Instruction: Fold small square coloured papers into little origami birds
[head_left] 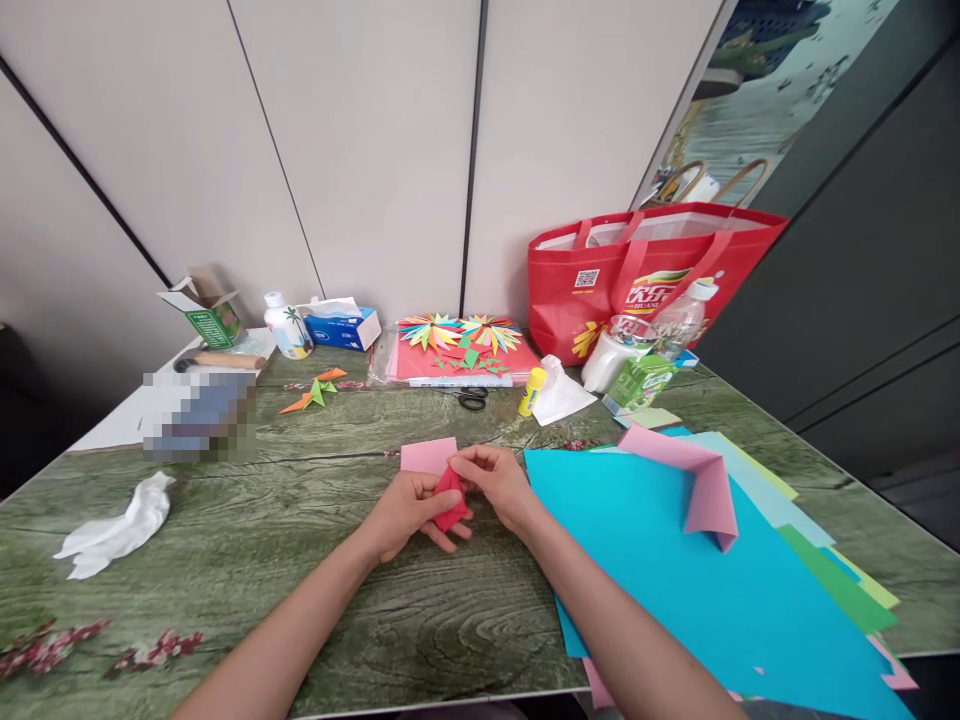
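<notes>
A small folded red paper (449, 512) is held up over the middle of the table. My left hand (411, 508) grips it from the left, thumb across its front and fingers behind. At its top tip, my right hand (495, 484) pinches the paper between thumb and fingertips. Just behind my hands lies a pink paper square (429, 455), partly covered by them. Farther back, orange and green folded paper pieces (315, 391) sit to the left.
Right of my arms spreads a stack of coloured sheets (622, 540) with folded pink paper (709, 490) on top. Behind stand a glue stick (532, 392), black scissors (473, 398), paper pinwheel shapes (461, 332) and a red bag (570, 300). A crumpled tissue (120, 525) lies left.
</notes>
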